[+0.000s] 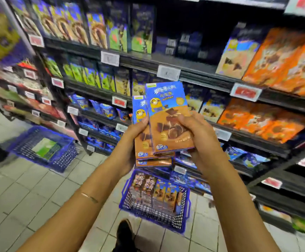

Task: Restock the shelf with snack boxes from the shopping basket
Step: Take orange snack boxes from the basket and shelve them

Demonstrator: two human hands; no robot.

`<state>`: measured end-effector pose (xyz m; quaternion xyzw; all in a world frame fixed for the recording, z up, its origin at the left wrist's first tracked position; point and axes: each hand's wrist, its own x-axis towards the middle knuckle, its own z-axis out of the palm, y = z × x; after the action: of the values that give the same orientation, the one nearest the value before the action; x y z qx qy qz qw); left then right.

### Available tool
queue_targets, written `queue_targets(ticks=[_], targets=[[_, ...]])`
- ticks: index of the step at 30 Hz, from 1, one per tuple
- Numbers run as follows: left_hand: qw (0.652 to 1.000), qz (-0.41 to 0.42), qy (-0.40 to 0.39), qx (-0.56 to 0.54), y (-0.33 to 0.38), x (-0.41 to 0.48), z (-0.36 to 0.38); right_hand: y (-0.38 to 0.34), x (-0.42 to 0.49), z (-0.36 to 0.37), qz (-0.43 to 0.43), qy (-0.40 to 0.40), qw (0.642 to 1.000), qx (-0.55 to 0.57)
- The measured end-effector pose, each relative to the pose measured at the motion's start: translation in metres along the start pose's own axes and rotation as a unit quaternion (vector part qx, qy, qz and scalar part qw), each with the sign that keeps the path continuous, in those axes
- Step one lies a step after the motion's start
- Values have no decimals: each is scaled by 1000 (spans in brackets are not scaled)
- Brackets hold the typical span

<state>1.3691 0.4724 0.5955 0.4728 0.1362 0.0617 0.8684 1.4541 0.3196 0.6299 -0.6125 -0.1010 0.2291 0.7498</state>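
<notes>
While the left hand (130,142) grips the stack of snack boxes (154,157) by its left edge, thumb laid on the printed face and the other fingers hidden behind, the step in hand looks like peeling one box off to shelve it. Doing that well means a firm left-hand clamp, so the rear boxes do not fan out or slip down. The front box (170,124) already stands higher than the ones behind it. It should come away sliding upward, not be twisted. The shopping basket (182,215) sits on the floor directly below and is partly full of further boxes, so a dropped box would probably land there. The right hand (197,131) has its fingers curled over the front box's right edge and pinches it. Both bare forearms reach forward and upward and converge on the stack, which is upright, near the shelf (202,75) but not touching it. Which row takes it is too blurred to tell.
</notes>
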Motion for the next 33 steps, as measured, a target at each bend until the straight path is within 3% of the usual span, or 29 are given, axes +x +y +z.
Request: queue_targets(ticks=[7,17,24,33], targets=[[997,56,-44,-5,72,16,25,-70,-1,32,-75,-8,997,11],[985,131,-107,26,191,96,7,-158,71,82,-166,-40,983,-68],[983,114,-145,18,237,147,-8,-184,113,110,-196,-2,976,-94],[981,140,-129,21,277,169,-3,-224,134,109,-257,51,964,-41]])
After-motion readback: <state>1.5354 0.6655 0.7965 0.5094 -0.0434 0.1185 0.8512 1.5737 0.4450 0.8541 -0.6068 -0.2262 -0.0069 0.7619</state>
